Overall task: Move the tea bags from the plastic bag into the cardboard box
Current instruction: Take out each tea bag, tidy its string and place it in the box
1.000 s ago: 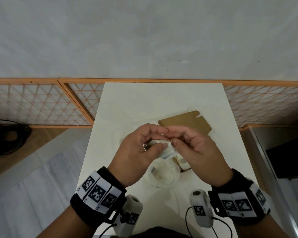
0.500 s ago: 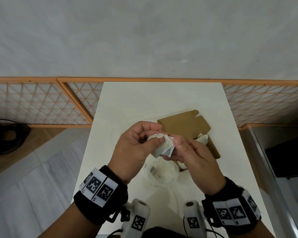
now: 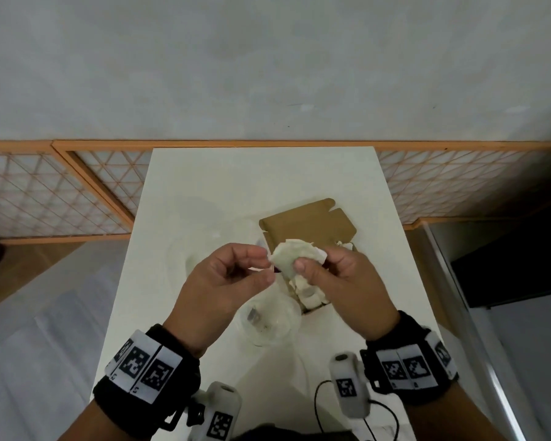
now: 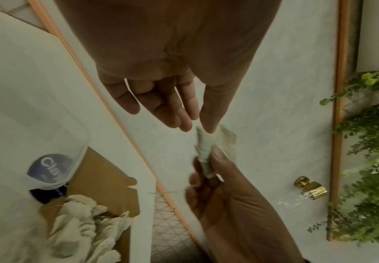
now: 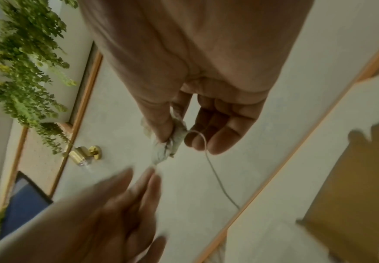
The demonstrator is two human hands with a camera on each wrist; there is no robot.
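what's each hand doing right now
Left hand: open, fingers loosely curled, gripping nothing.
Right hand: pinching a tea bag.

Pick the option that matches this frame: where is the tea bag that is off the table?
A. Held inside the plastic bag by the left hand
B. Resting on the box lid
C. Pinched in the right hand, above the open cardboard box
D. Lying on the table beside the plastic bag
C. The right hand pinches the tea bag between thumb and fingers over the cardboard box, while the left hand reaches only its edge.
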